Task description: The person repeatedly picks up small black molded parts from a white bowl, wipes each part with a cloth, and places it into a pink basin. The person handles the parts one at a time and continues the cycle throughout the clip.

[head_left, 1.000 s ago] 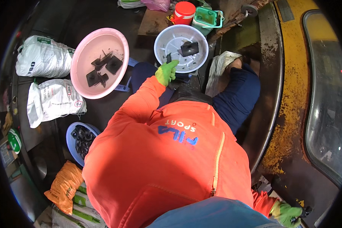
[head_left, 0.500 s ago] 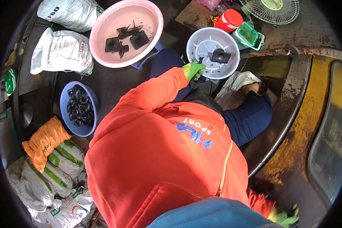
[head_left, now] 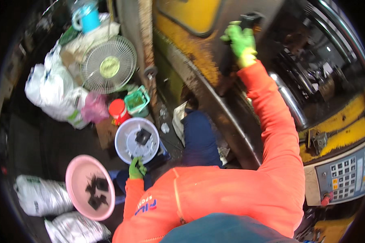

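My left hand [head_left: 137,169], in a green glove, is closed at the near rim of a pale lavender mesh basket [head_left: 119,150]. Inside the basket lie a black square-ended plastic part [head_left: 142,137] and some small dark bits. Reaching far forward, my gloved right hand [head_left: 241,40] is against the door [head_left: 215,44] of a yellow and dark machine, beside its black handle [head_left: 251,19]. Its fingers look spread rather than wrapped, though somewhat blurred.
A pink basin [head_left: 71,178] with several black parts stands at the left, near white sacks [head_left: 42,196]. Beyond the basket are a fan [head_left: 109,67], a red-lidded jug [head_left: 117,109] and a green container [head_left: 137,101]. At the right are metal machine bars [head_left: 288,101] and a control panel [head_left: 344,174].
The view has swung to the right, bringing the machine and control panel in. My right arm has come from low at the right up to the machine door. My left hand stays at the basket.
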`<state>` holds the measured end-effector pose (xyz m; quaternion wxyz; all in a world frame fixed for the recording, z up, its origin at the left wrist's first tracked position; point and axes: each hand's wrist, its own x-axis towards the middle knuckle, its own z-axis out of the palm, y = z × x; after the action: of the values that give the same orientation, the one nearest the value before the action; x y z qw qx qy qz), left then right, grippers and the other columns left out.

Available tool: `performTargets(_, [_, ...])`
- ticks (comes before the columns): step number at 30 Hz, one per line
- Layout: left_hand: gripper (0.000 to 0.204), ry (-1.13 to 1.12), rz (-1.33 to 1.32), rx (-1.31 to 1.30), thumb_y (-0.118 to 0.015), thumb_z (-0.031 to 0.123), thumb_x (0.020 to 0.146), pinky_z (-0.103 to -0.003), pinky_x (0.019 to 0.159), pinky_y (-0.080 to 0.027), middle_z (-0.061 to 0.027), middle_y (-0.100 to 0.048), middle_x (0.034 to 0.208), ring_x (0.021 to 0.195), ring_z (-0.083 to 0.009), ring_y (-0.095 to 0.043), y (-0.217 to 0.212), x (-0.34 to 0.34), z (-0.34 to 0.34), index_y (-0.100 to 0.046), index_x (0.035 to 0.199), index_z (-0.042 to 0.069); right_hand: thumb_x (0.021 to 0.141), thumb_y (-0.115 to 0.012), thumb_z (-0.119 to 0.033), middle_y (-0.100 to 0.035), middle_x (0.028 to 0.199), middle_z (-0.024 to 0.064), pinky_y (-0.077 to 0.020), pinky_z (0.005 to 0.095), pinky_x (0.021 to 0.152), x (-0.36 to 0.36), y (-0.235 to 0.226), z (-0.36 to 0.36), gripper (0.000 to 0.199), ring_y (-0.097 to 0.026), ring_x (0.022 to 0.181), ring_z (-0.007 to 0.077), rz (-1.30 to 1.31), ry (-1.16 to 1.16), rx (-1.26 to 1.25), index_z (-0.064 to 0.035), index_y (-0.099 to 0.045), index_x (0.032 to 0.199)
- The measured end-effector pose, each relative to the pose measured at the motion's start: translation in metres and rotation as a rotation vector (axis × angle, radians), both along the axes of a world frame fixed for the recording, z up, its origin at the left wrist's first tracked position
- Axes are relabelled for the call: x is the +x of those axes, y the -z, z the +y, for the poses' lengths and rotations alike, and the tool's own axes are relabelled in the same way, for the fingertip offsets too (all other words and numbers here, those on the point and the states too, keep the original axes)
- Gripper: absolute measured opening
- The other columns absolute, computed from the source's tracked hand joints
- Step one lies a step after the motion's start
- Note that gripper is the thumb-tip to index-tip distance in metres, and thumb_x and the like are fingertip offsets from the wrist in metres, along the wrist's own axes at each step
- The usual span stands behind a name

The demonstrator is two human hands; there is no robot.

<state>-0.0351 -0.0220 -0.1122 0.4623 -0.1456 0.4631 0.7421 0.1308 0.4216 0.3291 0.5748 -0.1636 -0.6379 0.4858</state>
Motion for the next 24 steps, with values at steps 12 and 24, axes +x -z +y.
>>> performTargets(12, [0.028,-0.307,-0.065,-0.041,-0.060,0.043,0.091,-0.026,0.037,-0.029,0.0061,-0.049,0.055,0.038,-0.0090,-0.033,0.006,-0.023,-0.027,-0.067,0.093,0.016,0.095,-0.062,-0.022,-0.070,0.096,0.0076,-0.0509,0.0279,0.074,0.151,-0.109,0.154,0.019,-0.067,0.084,0.0157,0.176,0.830,0.702,-0.0067,-0.066,0.104])
performTargets(24, [0.022,-0.192,0.065,-0.064,-0.055,0.034,0.094,-0.028,0.038,-0.039,0.0046,-0.052,0.058,0.041,-0.0109,-0.042,-0.079,-0.035,0.041,-0.061,0.097,0.013,0.086,-0.052,-0.039,-0.065,0.114,0.0259,-0.0482,0.0432,0.095,0.339,-0.036,0.393,0.050,-0.061,0.111,0.0398,-0.426,1.496,0.152,0.0006,-0.066,0.113])
